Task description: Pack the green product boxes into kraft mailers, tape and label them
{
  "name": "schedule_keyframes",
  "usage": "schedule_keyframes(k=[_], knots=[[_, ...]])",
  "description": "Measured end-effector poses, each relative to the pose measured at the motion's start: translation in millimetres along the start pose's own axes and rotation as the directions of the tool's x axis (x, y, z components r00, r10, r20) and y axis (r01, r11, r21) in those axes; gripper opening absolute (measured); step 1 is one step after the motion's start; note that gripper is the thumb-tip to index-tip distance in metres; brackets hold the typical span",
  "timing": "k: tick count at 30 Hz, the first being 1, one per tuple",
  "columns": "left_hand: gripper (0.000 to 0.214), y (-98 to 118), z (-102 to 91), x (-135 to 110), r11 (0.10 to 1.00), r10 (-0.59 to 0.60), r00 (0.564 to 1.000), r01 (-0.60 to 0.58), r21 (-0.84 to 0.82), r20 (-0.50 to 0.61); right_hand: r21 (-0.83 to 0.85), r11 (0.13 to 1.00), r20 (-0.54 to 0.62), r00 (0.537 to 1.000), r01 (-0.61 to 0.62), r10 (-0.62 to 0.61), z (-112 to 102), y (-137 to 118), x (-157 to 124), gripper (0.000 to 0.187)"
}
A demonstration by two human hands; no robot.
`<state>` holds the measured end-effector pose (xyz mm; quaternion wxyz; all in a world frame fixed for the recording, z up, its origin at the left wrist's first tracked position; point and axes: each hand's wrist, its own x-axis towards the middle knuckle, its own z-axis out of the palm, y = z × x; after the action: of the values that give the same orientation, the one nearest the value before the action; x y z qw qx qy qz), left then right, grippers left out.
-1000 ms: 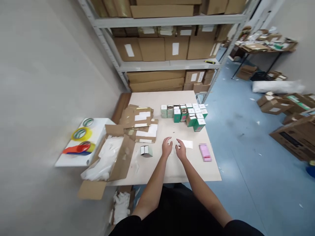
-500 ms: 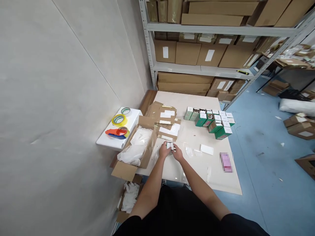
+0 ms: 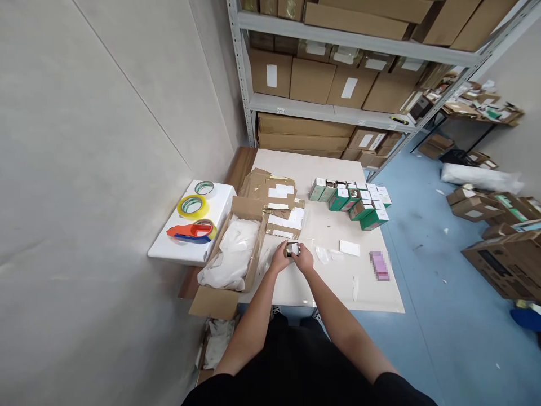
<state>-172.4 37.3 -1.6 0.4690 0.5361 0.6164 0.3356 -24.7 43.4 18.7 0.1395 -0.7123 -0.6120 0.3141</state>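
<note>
Both of my hands meet over the near part of the table, around one small box [image 3: 292, 248]. From above, the box shows a brownish, dark top with a white patch; its sides are hidden by my fingers. My left hand [image 3: 279, 259] grips it from the left, fingers curled. On the opposite side, my right hand [image 3: 304, 259] closes on it with the thumb near the top. Right of my hands lie scraps of clear plastic [image 3: 322, 255] and a flat white box [image 3: 349, 248]. Several green-and-white small boxes [image 3: 374, 219] stand grouped farther back.
An opened carton [image 3: 252, 265] with white wrapping sits at left, beside flattened cardboard [image 3: 281, 194]. Tape rolls [image 3: 192, 207] and a red-and-blue tape dispenser [image 3: 190, 232] lie on a white block [image 3: 169, 254]. Shelving [image 3: 296, 107] with cartons stands behind. A blurred pink item [image 3: 379, 265] lies right.
The top of the held box showed white panels before and now shows a brownish, dark area with a white patch. My view has turned a little to the right.
</note>
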Motion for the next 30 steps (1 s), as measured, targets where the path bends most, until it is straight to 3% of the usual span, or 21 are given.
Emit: schedule_keyframes(k=[4,10,13,16,19,23,30], knots=[[0.084,4,1.2,0,0.991,0.041,0.999,-0.043,0.123,0.017,-0.051,0.999,-0.002,1.000,-0.006,0.006,-7,-4,3,0.044],[0.069,26,14.5,3,0.975,0.034,0.998,-0.043,0.218,0.046,0.187,0.976,-0.032,0.992,-0.112,0.120,-30,36,2,0.048],[0.069,34,31.0,2,0.978,0.046,0.995,-0.063,0.198,0.093,0.268,0.962,-0.142,0.986,-0.053,0.093,-40,56,-2,0.052],[0.073,39,50.0,-1,0.980,0.047,0.993,-0.067,0.187,0.110,0.207,0.978,-0.182,0.983,0.030,0.008,-45,65,-6,0.037],[0.074,41,62.3,-2,0.977,0.043,0.991,-0.068,0.201,0.127,0.057,0.998,-0.118,0.993,-0.017,0.024,-48,64,-7,0.032],[0.069,42,63.9,0,0.968,0.023,0.989,-0.058,0.243,0.144,-0.094,0.992,-0.035,0.996,-0.087,0.084,-54,57,5,0.048],[0.072,41,59.6,3,0.967,0.004,0.990,-0.040,0.252,0.139,-0.138,0.990,0.175,0.985,0.037,-0.012,-69,46,33,0.031]])
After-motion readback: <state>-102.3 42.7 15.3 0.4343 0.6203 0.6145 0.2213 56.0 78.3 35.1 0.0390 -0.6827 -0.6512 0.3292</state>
